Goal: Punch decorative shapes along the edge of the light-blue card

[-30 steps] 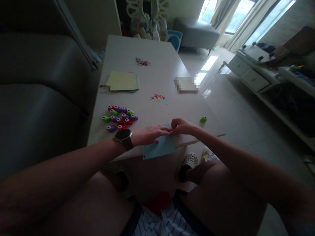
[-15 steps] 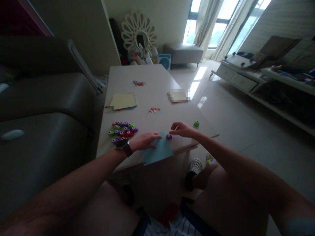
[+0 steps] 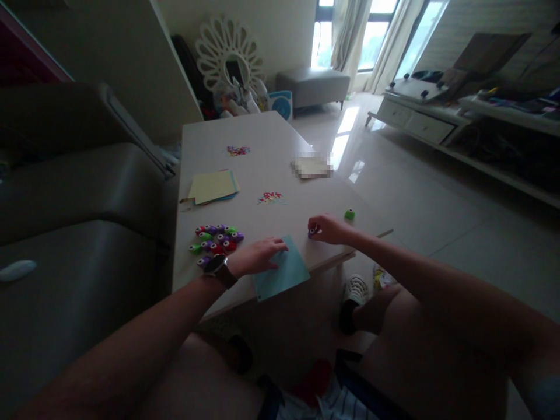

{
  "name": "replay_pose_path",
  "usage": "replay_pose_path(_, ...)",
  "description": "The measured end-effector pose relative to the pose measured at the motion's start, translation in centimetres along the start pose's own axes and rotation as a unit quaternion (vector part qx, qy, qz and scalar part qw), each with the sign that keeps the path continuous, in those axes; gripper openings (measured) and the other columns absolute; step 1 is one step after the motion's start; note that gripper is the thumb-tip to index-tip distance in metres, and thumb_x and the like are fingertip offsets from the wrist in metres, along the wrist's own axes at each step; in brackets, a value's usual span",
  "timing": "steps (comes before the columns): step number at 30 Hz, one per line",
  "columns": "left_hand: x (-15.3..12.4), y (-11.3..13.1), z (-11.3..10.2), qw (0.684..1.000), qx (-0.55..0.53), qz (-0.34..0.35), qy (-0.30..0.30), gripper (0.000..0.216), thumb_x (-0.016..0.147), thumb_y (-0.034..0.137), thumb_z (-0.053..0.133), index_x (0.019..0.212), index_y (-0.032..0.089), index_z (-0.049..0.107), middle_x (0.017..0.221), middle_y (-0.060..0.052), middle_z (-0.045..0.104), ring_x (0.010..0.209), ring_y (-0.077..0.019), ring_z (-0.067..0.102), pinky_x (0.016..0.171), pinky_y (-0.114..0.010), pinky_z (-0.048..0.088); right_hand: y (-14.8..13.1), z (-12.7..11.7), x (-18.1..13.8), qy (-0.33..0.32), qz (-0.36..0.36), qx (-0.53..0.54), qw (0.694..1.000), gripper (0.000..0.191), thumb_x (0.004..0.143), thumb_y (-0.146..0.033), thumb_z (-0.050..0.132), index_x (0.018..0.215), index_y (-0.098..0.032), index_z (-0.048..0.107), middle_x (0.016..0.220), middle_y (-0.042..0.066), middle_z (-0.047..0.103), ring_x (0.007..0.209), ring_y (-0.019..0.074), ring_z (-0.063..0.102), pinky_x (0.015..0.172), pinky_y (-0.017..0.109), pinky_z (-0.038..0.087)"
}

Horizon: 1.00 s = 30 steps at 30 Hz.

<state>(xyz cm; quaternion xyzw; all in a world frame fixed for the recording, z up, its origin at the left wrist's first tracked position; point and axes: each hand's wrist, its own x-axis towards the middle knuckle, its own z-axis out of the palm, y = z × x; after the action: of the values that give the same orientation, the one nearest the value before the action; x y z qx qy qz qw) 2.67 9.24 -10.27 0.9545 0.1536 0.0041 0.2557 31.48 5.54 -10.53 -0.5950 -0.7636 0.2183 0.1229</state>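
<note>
My left hand [image 3: 261, 255], with a watch on its wrist, presses flat on a light blue sheet of paper [image 3: 286, 277] at the table's near edge, fingers apart. A small dark spot marks the sheet's near left corner. Just right of the sheet, my right hand [image 3: 329, 228] is closed around a small purple craft punch [image 3: 312, 232], apart from the paper. To the left of my left hand sits a cluster of red, green and purple craft punches [image 3: 216, 238]. Beyond my right hand stands a lone green craft punch [image 3: 349, 214].
On the table [image 3: 258, 131] lie a stack of coloured paper [image 3: 213, 186], a near heap of tiny paper bits [image 3: 271, 198], a far heap of them [image 3: 238, 150] and a blurred-out pale item [image 3: 311, 167]. A sofa [image 3: 87, 274] flanks the table on the left.
My right hand has taken hold of the purple craft punch and moved it right, away from the sheet's edge. The left hand stays on the paper. The view has shifted slightly.
</note>
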Motion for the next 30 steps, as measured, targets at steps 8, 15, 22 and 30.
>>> replay_pose_path(8,-0.8,0.3,-1.5,0.998,-0.012,-0.040,-0.036,0.045,0.082,0.012,0.074,0.124,0.019,0.060,0.123,-0.009,0.061,0.112,-0.0241,0.060,0.100,-0.038,0.048,-0.3,-0.2,-0.1,-0.036,-0.065,0.091,0.993,0.024,0.075,-0.012,0.067,0.097,-0.020,0.066,0.100,0.005,0.071,0.092,0.0197,0.064,0.082,0.031,0.047)
replay_pose_path(15,-0.8,0.6,-1.4,0.999,-0.015,-0.032,-0.033,0.041,0.082,0.011,0.072,0.120,0.020,0.062,0.121,-0.009,0.061,0.110,-0.0239,0.060,0.098,-0.038,0.048,-2.0,-0.1,0.3,-0.111,-0.045,0.083,0.989,0.035,0.080,-0.012,0.063,0.114,-0.020,0.064,0.112,0.008,0.074,0.098,0.0220,0.067,0.090,0.036,0.048)
replay_pose_path(22,-1.0,0.5,-1.3,0.999,-0.030,-0.025,-0.027,0.037,0.083,0.011,0.068,0.118,0.022,0.062,0.124,-0.008,0.060,0.113,-0.0243,0.059,0.100,-0.037,0.047,-1.6,-0.8,1.1,0.023,-0.075,0.064,0.995,0.049,0.085,-0.015,0.063,0.132,-0.023,0.057,0.144,0.012,0.057,0.135,0.0266,0.049,0.114,0.045,0.035)
replay_pose_path(30,-1.0,0.2,-1.0,0.999,-0.029,-0.014,-0.022,0.033,0.083,0.011,0.066,0.115,0.021,0.063,0.120,-0.009,0.060,0.110,-0.0235,0.058,0.098,-0.038,0.048,-0.7,-0.9,1.9,0.030,-0.006,0.023,0.999,0.025,0.087,-0.013,0.060,0.110,-0.022,0.064,0.110,0.006,0.074,0.104,0.0240,0.066,0.096,0.039,0.044)
